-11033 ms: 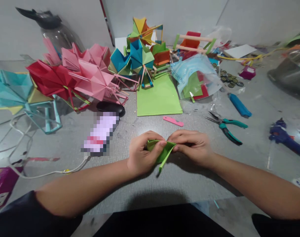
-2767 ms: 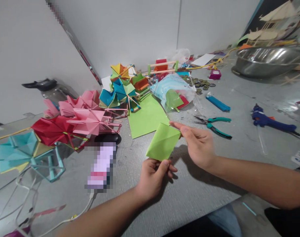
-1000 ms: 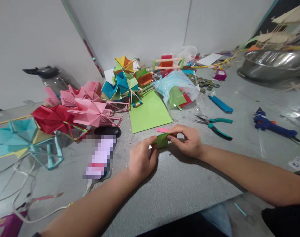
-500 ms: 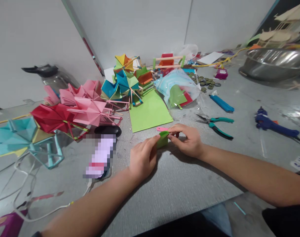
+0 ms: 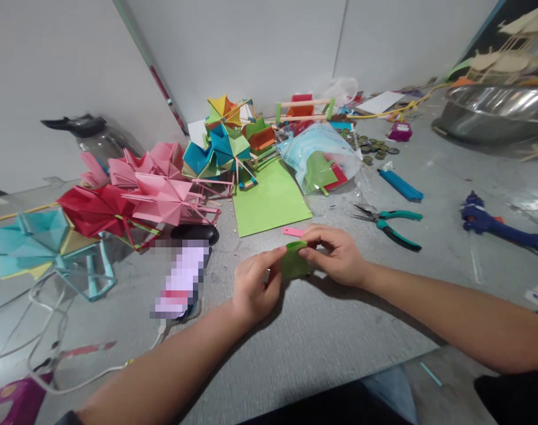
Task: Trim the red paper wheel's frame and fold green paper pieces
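Note:
A small folded piece of green paper [image 5: 294,262] stands between my two hands, just above the grey table. My left hand [image 5: 258,283] pinches its left edge between thumb and fingers. On the right side, my right hand [image 5: 335,254] grips the other edge, thumb in front and fingers behind. Right behind the paper lies a pink strip-like tool [image 5: 292,232] with a small hole at one end. Beyond that is a larger light-green sheet [image 5: 271,200], lying flat.
Pliers [image 5: 390,224], a blue cutter-like tool [image 5: 400,185] and a blue glue gun [image 5: 494,224] lie to the right. Folded paper models [image 5: 160,198], a phone [image 5: 183,277] and a black mouse [image 5: 196,234] are left. A plastic bag [image 5: 315,156] and metal bowl [image 5: 494,118] stand farther back.
The green paper now shows more of its broad face, and my right hand has shifted from its corner to grip its right side, thumb in front. My left hand stays nearly in place.

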Motion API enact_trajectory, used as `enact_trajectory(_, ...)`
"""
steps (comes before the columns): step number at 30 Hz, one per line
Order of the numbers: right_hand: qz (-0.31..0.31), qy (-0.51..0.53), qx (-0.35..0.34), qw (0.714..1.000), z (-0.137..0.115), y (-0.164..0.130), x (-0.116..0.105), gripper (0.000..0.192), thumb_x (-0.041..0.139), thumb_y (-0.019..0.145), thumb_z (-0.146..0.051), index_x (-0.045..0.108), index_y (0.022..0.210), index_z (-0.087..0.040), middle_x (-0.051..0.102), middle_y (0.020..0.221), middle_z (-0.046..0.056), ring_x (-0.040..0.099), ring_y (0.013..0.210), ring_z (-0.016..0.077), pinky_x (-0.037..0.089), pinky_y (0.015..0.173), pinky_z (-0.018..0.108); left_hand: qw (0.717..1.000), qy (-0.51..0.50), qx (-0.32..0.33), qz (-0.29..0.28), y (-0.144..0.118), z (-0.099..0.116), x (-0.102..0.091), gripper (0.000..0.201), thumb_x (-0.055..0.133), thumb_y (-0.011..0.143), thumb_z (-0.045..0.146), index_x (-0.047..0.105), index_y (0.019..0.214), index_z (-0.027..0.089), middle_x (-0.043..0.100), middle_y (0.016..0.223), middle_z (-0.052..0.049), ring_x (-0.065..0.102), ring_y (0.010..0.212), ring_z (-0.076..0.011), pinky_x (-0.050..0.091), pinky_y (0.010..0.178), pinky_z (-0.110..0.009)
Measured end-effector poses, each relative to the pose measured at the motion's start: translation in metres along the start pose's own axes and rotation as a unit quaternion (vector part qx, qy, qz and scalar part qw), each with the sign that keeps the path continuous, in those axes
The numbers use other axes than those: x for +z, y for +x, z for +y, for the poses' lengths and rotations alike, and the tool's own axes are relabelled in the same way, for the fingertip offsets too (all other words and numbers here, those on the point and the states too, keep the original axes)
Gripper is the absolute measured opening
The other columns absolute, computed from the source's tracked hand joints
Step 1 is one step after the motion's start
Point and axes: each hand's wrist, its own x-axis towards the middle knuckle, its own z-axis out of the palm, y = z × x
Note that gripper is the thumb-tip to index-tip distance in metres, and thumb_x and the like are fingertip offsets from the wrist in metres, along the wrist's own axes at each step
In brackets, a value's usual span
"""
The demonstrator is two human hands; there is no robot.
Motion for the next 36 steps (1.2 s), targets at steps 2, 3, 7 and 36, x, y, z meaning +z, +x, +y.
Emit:
enact_trajectory(2, -0.031, 0.04, 0.023, 0.998, -0.003, 0.0, 0.0, 0.013, 0.078, 0.103, -0.035, 0.078, 0.11, -0.025, 0.075, 0.098, 0.004, 0.068, 0.084, 0.0173, 0.056, 0.072, 0.032, 1.0, -0.027, 0.006, -0.004, 0.002, 0.002, -0.001, 0.04, 0.064, 0.098, 0.003, 0.069, 0.132, 0.023, 0.087, 0.099, -0.004, 0.082, 0.079, -0.0159, 0.067, 0.073, -0.026)
enact_trajectory(3, -0.052, 0.057, 0.029, 0.997, -0.005, 0.0, 0.0, 0.016, 0.078, 0.102, -0.036, 0.078, 0.114, -0.025, 0.075, 0.101, 0.004, 0.068, 0.086, 0.0177, 0.056, 0.075, 0.033, 0.999, -0.042, 0.012, -0.01, 0.002, 0.004, -0.001, 0.04, 0.064, 0.098, 0.004, 0.069, 0.132, 0.023, 0.087, 0.1, -0.004, 0.083, 0.08, -0.0159, 0.067, 0.073, -0.026)
enact_trajectory(7, -0.101, 0.106, 0.023, 0.989, -0.011, 0.0, 0.003, 0.009, 0.078, 0.103, -0.034, 0.078, 0.105, -0.025, 0.072, 0.096, 0.003, 0.069, 0.089, 0.0176, 0.057, 0.083, 0.036, 0.997, -0.072, 0.024, -0.024, 0.003, 0.01, -0.002, 0.036, 0.064, 0.099, 0.005, 0.07, 0.13, 0.023, 0.087, 0.096, -0.004, 0.083, 0.079, -0.016, 0.068, 0.072, -0.026)
enact_trajectory(36, -0.079, -0.001, 0.12, 0.99, -0.01, 0.005, -0.002, 0.057, 0.053, 0.109, -0.069, 0.053, 0.076, -0.022, 0.052, 0.07, -0.002, 0.047, 0.066, 0.0145, 0.041, 0.063, 0.032, 0.977, -0.075, -0.202, -0.003, -0.003, 0.016, 0.001, 0.027, 0.067, 0.098, 0.012, 0.079, 0.121, 0.02, 0.088, 0.1, -0.007, 0.08, 0.076, -0.0158, 0.067, 0.072, -0.027)
